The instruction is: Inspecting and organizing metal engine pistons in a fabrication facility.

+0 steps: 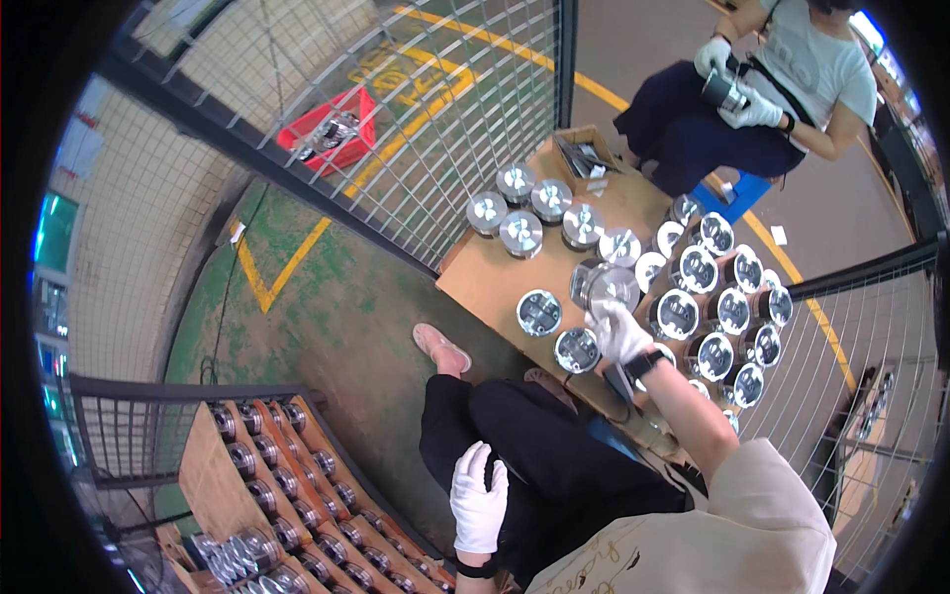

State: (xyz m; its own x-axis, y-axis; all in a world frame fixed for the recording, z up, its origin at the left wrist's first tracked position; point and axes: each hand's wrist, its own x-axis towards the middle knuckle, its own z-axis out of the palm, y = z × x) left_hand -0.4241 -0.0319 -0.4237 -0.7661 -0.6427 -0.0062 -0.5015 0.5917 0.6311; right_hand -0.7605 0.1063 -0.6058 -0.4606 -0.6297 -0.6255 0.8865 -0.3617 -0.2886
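My right hand (pixel 620 335), in a white glove with a dark band at the wrist, reaches over the cardboard-topped table. Its fingers are closed on the near edge of a silver engine piston (pixel 612 287); the fingertips are partly hidden. Two pistons lie close to that hand, one a dark-centred piston (pixel 577 349) and the other a similar piston (pixel 539 312). Low over my lap is my left hand (pixel 479 505), gloved in white too, holding nothing, its fingers apart and slightly bent. Several more pistons (pixel 678 314) crowd the right side of the table (pixel 485 282).
At lower left stands a divided cardboard box (pixel 213 465) of pistons. Wire mesh (pixel 465 99) rises behind the table, with a red crate (pixel 346 148) beyond it. A small carton (pixel 584 153) sits at the table's far edge. Across from me, a seated co-worker (pixel 792 89) holds a piston.
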